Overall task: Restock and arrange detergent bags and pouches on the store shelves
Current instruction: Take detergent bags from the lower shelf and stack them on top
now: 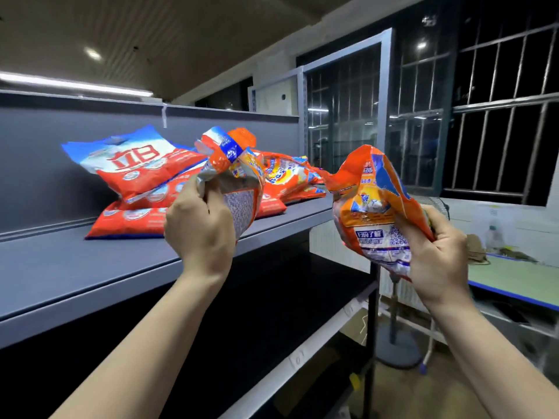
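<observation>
Gripping one orange detergent pouch apiece, both hands are raised in front of the grey shelf [90, 267]. The right hand [435, 255] clamps the lower edge of the right pouch [372, 201], held off the shelf's right end; the left hand [199, 225] clutches the crumpled left pouch [236, 176] over the shelf's front edge. To place them well, I'd set one down at a time, flattened and label up, on bare shelf to the near left. Farther back, red bags [136, 164] and orange pouches [287, 173] lie in a loose, overlapping heap that probably needs squaring.
</observation>
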The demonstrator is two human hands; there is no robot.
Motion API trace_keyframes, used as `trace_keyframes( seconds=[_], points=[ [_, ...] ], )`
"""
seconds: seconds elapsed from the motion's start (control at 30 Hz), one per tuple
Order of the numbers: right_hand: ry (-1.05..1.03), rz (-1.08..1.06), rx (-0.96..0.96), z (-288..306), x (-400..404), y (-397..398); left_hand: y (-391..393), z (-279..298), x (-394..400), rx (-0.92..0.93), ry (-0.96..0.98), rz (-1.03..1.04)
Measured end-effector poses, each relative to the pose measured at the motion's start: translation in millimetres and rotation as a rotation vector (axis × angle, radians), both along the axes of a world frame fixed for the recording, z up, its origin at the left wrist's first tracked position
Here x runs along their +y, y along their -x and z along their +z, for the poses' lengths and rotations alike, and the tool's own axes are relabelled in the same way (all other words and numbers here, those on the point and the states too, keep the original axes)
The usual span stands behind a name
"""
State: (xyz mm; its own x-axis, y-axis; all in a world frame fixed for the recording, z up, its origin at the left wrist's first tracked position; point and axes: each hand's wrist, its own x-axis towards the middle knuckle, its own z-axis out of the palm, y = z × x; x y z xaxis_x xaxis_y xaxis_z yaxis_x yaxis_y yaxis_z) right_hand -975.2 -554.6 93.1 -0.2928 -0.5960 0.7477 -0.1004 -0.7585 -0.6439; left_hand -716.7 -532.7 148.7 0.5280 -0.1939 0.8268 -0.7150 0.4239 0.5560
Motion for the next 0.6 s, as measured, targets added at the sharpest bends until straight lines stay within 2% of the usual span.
trace_keyframes(
  seconds=[0.33, 0.6],
  points=[
    [0.033, 0.001, 0.000, 16, -119, 43, 37, 53, -149, -0.062, 0.065, 0.103],
    [0.071, 0.036, 0.075, 32, -211, 77, 54, 95, -279, -0.134, -0.001, 0.208]
  ],
)
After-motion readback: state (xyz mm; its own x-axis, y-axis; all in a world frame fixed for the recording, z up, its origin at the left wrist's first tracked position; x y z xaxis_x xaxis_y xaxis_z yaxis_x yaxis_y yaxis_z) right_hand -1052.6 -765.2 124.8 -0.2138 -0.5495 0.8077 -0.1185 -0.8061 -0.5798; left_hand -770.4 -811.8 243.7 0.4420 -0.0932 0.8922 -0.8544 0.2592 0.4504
